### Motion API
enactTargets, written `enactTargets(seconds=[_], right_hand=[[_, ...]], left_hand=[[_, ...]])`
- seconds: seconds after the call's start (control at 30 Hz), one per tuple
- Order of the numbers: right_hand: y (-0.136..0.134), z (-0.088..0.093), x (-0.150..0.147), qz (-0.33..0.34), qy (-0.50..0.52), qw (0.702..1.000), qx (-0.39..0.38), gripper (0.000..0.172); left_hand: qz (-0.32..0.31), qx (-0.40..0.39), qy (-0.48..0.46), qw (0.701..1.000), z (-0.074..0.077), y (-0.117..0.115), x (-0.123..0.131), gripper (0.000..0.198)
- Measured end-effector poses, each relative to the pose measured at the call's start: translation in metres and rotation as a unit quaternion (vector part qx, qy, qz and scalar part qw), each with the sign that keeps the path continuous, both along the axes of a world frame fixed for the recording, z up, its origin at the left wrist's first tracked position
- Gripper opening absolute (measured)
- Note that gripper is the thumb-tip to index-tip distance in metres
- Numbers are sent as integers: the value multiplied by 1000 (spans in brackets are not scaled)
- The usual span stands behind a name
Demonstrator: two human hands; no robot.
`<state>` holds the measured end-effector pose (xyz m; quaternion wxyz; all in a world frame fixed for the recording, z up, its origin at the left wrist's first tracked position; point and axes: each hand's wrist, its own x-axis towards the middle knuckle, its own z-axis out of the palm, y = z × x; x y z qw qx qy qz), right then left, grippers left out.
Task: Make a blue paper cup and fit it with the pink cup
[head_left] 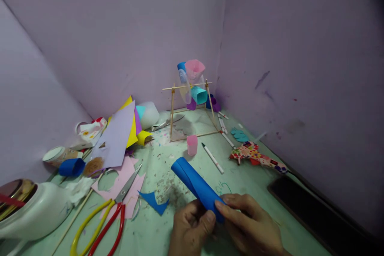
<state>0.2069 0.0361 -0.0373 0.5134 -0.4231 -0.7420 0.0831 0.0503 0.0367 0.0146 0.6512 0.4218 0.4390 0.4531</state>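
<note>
Gripped by the left hand [190, 226] and right hand [253, 220] well apart from the counter [252, 180]'s far corner, the rolled blue paper tube [196, 182] is best pressed lightly.

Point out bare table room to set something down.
Free table lies between the nearest white marker, floral cutout and right hand, beside green scribble; a dirt-speckled patch separates the pink paper cup and blue scrap. The left is crowded: scissors, pink paper scraps, lavender sheet.
</note>
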Motion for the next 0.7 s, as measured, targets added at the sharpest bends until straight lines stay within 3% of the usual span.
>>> enactTargets(seconds=[0.2, 0.37, 0.7], right_hand=[[5, 9, -5, -21, -42, 994, 98, 35], [8, 26, -16, -20, -11, 991, 136, 25], [9, 37, -24, -7, -12, 985, 171, 14]], left_hand=[[34, -7, -37, 999, -4, -3, 5, 37], [73, -40, -59, 995, -3, -3, 6, 47], [111, 40, 6, 993, -2, -2, 2, 40]])
